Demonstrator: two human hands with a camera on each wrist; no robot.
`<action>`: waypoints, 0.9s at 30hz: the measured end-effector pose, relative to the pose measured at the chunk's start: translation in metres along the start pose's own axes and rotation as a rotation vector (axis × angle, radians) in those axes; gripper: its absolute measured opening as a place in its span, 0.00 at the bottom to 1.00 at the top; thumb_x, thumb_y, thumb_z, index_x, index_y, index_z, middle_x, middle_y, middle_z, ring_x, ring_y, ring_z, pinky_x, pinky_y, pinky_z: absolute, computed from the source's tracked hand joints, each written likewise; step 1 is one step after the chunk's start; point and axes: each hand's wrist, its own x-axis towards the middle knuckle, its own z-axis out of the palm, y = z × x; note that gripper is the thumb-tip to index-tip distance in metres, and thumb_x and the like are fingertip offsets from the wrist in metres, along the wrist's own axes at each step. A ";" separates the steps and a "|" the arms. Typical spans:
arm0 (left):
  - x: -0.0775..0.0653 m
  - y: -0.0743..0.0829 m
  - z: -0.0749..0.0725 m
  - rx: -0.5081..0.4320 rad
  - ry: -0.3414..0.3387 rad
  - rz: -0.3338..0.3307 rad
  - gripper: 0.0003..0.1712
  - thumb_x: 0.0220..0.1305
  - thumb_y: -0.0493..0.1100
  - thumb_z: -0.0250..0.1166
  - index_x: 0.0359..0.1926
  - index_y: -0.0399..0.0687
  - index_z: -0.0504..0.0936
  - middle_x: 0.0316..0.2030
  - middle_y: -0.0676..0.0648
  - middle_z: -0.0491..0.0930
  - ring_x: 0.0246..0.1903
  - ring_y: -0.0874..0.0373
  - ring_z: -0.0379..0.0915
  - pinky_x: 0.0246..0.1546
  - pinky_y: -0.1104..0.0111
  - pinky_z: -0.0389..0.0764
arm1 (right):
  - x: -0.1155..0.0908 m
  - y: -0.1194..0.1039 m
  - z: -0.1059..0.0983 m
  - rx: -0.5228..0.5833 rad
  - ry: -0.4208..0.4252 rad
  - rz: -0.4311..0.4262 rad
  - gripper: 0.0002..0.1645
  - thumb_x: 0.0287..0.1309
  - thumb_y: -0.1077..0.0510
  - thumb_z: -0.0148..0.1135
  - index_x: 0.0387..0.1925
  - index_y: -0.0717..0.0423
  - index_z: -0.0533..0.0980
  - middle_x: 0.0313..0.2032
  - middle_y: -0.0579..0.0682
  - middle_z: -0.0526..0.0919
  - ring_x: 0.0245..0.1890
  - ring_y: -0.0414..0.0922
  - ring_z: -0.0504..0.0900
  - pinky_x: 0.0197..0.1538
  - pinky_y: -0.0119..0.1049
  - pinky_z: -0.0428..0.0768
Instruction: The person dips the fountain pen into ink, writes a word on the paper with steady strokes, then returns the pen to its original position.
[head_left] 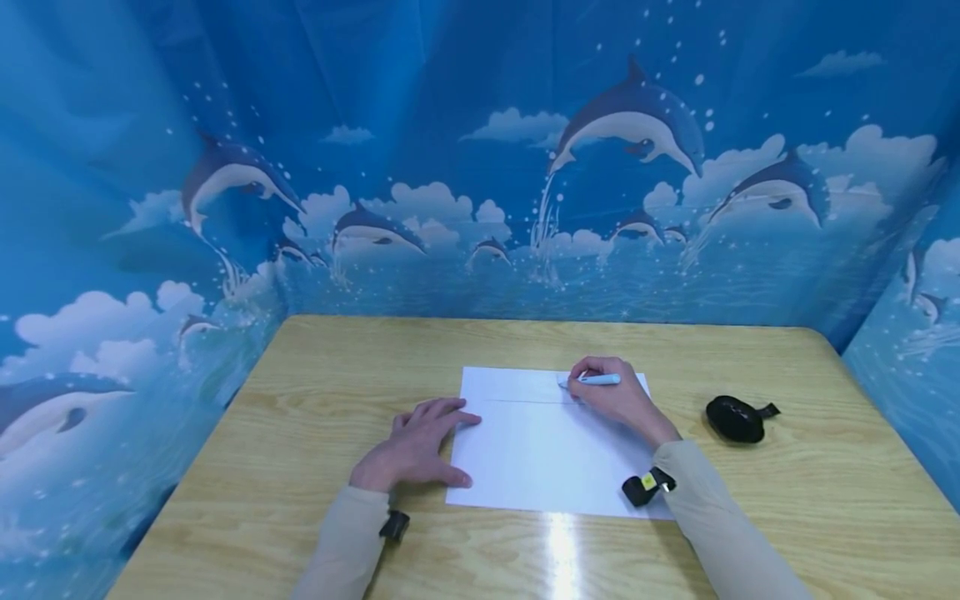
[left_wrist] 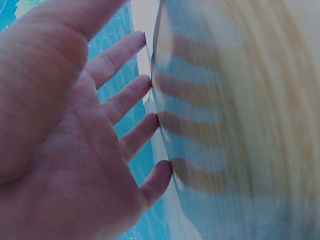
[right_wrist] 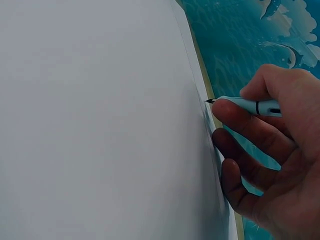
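Note:
A white sheet of paper (head_left: 540, 458) lies on the wooden table, with a thin dark line running across its upper part. My right hand (head_left: 611, 392) pinches a light blue fountain pen (head_left: 602, 379) between thumb and fingers, over the upper right of the sheet. In the right wrist view the dark nib of the pen (right_wrist: 245, 104) points at the paper (right_wrist: 100, 120). The left hand (head_left: 420, 446) rests with spread fingers at the sheet's left edge, thumb and fingertips on the paper and table. Its fingertips press down in the left wrist view (left_wrist: 75, 135).
To the right of the paper sits a shiny black rounded case (head_left: 735, 419) with a short strap. The wooden table (head_left: 300, 417) ends at a blue curtain (head_left: 450, 167) printed with dolphins and clouds. Dark wrist cameras are strapped at both sleeves.

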 end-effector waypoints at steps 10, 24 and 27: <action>-0.001 -0.001 0.000 -0.007 0.007 0.019 0.48 0.48 0.62 0.80 0.71 0.68 0.72 0.79 0.50 0.58 0.78 0.41 0.50 0.71 0.34 0.55 | -0.001 0.000 -0.001 0.011 -0.009 0.012 0.09 0.61 0.53 0.66 0.39 0.52 0.85 0.28 0.47 0.86 0.26 0.46 0.75 0.34 0.35 0.73; -0.001 0.001 -0.001 -0.004 0.008 0.025 0.48 0.49 0.62 0.80 0.71 0.67 0.72 0.79 0.50 0.57 0.78 0.40 0.49 0.71 0.34 0.54 | -0.006 0.002 -0.001 0.017 -0.015 -0.029 0.08 0.63 0.51 0.68 0.40 0.50 0.85 0.33 0.46 0.87 0.31 0.47 0.78 0.38 0.37 0.77; -0.001 0.001 -0.001 -0.002 0.011 0.029 0.48 0.49 0.62 0.80 0.71 0.67 0.72 0.79 0.50 0.58 0.78 0.40 0.50 0.71 0.33 0.54 | -0.007 0.002 -0.001 0.019 -0.014 -0.039 0.08 0.63 0.51 0.68 0.40 0.50 0.85 0.36 0.47 0.87 0.35 0.47 0.79 0.40 0.37 0.77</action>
